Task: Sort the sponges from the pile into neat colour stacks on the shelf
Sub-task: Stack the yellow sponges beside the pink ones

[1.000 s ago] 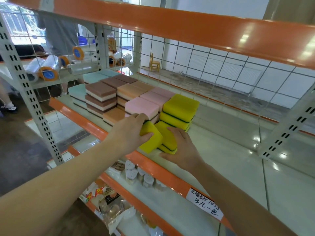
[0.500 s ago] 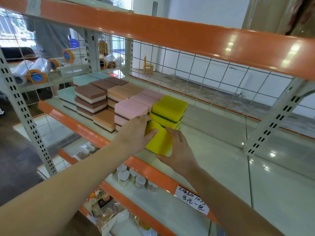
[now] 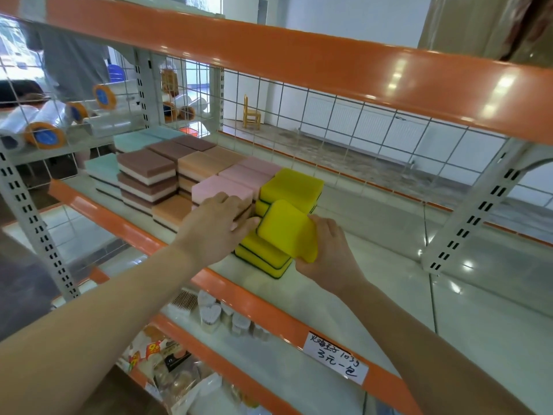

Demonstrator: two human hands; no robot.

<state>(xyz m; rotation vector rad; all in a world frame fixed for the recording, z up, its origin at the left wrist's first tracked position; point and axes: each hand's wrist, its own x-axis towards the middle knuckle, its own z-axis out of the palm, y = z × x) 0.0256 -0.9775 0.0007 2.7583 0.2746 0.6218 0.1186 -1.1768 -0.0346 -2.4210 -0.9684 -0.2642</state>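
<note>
Shelf [image 3: 374, 283]: pale glossy board, orange front rail, white perforated uprights, wire-grid back. Sponge stacks stand directly on its left part, touching or just beside one another. From the left: teal stacks [image 3: 103, 172], brown stacks [image 3: 146, 181], orange stacks [image 3: 197, 172], pink stacks [image 3: 236, 182], then yellow stacks [image 3: 291, 187], with a lower yellow stack [image 3: 263, 256] near the front rail. Handwritten price label [image 3: 335, 357] fixed to the rail.

Bright daylight, glare streaks on the orange beam [image 3: 329, 73], wide-angle bending at edges.
</note>
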